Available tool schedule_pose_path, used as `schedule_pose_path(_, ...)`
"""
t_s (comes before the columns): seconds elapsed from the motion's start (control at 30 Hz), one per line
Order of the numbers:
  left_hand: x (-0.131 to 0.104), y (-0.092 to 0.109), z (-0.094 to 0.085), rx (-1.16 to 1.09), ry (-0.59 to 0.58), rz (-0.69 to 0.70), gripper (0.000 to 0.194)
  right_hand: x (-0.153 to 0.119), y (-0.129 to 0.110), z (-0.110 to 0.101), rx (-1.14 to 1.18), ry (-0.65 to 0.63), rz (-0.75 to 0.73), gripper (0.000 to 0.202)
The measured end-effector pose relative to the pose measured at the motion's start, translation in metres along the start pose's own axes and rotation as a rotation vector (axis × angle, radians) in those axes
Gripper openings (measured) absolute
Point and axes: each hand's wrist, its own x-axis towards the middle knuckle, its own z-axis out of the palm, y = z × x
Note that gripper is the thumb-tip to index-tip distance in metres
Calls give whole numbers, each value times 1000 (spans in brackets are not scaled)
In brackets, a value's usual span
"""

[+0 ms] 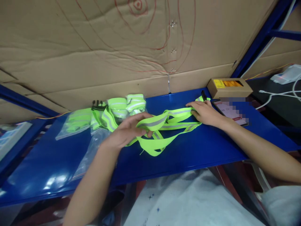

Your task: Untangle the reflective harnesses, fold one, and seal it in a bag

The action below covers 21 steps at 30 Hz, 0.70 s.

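Note:
A neon yellow-green reflective strap (pixel 154 147) with grey stripes lies in loose loops between my hands. My left hand (pixel 127 130) is curled around loops at its left end, thumb in front. At the other end, my right hand (pixel 205 113) grips the strap with fingers bent over it. Just beyond the right hand, a black buckle (pixel 204 95) shows on a short piece of strap. Behind my left wrist, another strap end with a black buckle (pixel 98 106) rests by the bagged bundles.
Folded green bundles in clear bags (pixel 78 121) lie at the back left of the blue table (pixel 183 150). A clear plastic bag (pixel 90 153) is beside my left forearm. A cardboard box (pixel 229 88) and a phone-like screen (pixel 227 110) are at right. Cardboard (pixel 105 72) walls the back.

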Motion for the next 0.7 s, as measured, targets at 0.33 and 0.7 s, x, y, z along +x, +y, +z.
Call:
schedule_pose_path(0.33, 14, -25, 24, 23, -262, 103, 37, -7, -55, -18, 354, 93, -325, 62)
schedule_pose_path(0.7, 2, -16, 22, -136, -256, 120, 44, -1, -76, 0, 792, -231, -295, 34)
